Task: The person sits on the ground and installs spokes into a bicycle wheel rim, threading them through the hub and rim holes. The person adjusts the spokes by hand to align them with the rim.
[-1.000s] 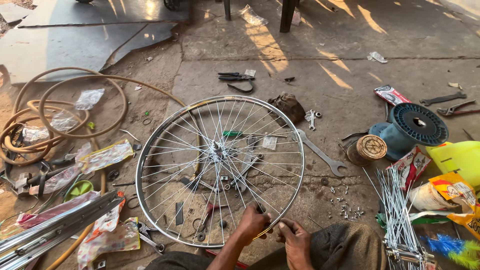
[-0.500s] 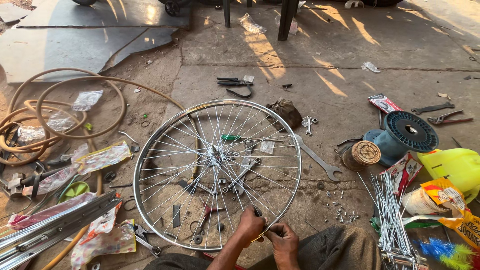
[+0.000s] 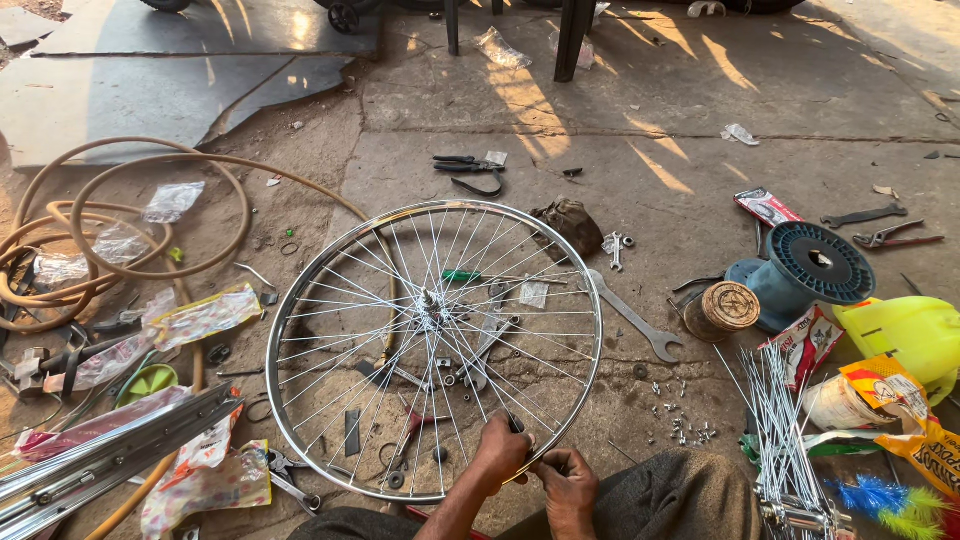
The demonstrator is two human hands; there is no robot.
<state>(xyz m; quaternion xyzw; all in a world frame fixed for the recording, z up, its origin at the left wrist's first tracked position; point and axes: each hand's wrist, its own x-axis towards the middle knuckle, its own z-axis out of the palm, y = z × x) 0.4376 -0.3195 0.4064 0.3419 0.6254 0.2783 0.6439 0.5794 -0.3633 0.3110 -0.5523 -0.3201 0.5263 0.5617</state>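
On ground: shiny spoked wheel [image 3: 435, 345], flat.

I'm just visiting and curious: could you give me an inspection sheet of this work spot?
Surface: cracked concrete floor, dusty.
Job's things: spoked wheel lying flat; loose spokes at right.
Clutter: spanner, blue spool, pliers, plastic wrappers.
Grips: left hand pinches a spoke at the rim; right hand beside it, on the rim.
Cables: tan hose coiled at left.
Surroundings: chair legs, sunlight patches.

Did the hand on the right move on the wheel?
Yes. The right hand slid left along the wheel rim, meeting the left hand.
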